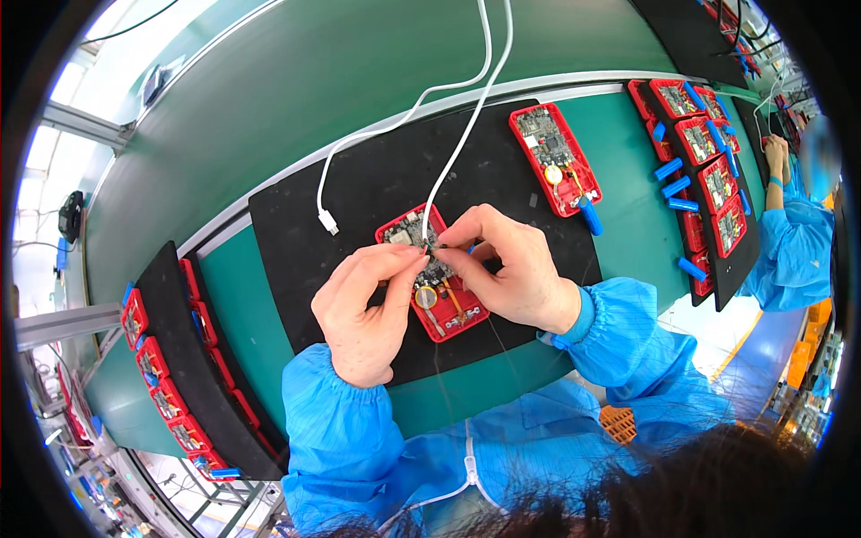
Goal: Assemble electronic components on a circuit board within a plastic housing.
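Note:
Before me lies a red plastic housing point(462, 327) with a green-grey circuit board point(401, 230) and a round yellow-rimmed part in it. Over the board, my left hand point(363, 296) is closed in a pinch at the lower end of a white cable point(453, 161). Close against it, my right hand point(520, 269) pinches something tiny and dark, too small to name. The fingertips hide the joint between them. Part of a blue cylinder point(486, 255) shows behind my right fingers.
The housing rests on a black mat point(296, 206). A second white cable with a plug point(329, 221) lies at the far left. Another open red housing point(556, 157) is at the far right. Racks of red housings point(170, 403) flank both sides. A co-worker's blue sleeve point(794, 255) is at right.

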{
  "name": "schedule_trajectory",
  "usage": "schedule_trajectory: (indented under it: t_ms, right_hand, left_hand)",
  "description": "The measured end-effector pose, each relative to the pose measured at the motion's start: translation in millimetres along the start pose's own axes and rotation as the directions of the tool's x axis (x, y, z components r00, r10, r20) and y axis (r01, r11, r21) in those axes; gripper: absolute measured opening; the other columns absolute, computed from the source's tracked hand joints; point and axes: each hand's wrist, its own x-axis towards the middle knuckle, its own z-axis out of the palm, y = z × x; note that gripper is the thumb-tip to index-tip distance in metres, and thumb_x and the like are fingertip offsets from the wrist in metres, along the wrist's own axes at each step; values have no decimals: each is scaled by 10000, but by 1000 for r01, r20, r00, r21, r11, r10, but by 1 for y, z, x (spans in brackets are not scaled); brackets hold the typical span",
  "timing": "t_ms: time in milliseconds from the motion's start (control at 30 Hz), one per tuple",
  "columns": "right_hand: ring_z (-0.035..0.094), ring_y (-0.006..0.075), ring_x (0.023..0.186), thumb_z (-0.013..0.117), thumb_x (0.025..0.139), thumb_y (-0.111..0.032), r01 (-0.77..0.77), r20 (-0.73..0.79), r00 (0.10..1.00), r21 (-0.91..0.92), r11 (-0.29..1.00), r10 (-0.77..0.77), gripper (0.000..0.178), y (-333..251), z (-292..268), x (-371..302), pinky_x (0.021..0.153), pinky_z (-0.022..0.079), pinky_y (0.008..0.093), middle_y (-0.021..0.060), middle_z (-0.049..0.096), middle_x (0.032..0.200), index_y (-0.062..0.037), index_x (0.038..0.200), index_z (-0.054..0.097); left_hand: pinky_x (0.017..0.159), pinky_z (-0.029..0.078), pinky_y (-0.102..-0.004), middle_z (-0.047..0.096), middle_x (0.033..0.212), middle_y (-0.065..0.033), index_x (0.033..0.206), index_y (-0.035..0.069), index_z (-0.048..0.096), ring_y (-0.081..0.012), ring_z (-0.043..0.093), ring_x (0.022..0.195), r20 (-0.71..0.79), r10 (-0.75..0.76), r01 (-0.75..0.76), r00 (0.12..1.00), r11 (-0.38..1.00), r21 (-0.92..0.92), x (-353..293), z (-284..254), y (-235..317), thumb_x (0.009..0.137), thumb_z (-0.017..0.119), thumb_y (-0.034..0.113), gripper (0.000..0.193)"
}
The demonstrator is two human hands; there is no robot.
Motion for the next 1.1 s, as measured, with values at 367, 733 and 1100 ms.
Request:
schedule_trajectory:
  t_ms: [367,733,1100]
  right_hand:
    - [670,148,753,684,810,56,68,-10,998,-36,997,-69,163,4,2,1,573,568,261,71,641,853,-3,929,590]
    - [670,162,744,688,807,54,94,-11,995,-48,994,-94,166,5,1,1,566,562,264,73,642,844,-5,931,593]
    - [665,293,777,630,818,37,50,30,998,-11,999,-50,167,2,1,1,646,534,348,133,626,847,-24,944,540]
  left_hand:
    - [694,543,-295,694,842,-117,798,-2,640,-206,680,786,-13,-2,2,1000,1000,-1,0,1,-1,751,733,-63,121]
    - [707,541,-289,693,844,-121,815,-5,646,-197,681,792,-29,-13,11,999,999,-51,-1,3,-2,748,726,-86,132]
    - [703,539,-282,691,842,-122,821,-9,646,-190,679,787,-28,-23,22,999,998,-53,-2,2,-3,746,724,-94,138]
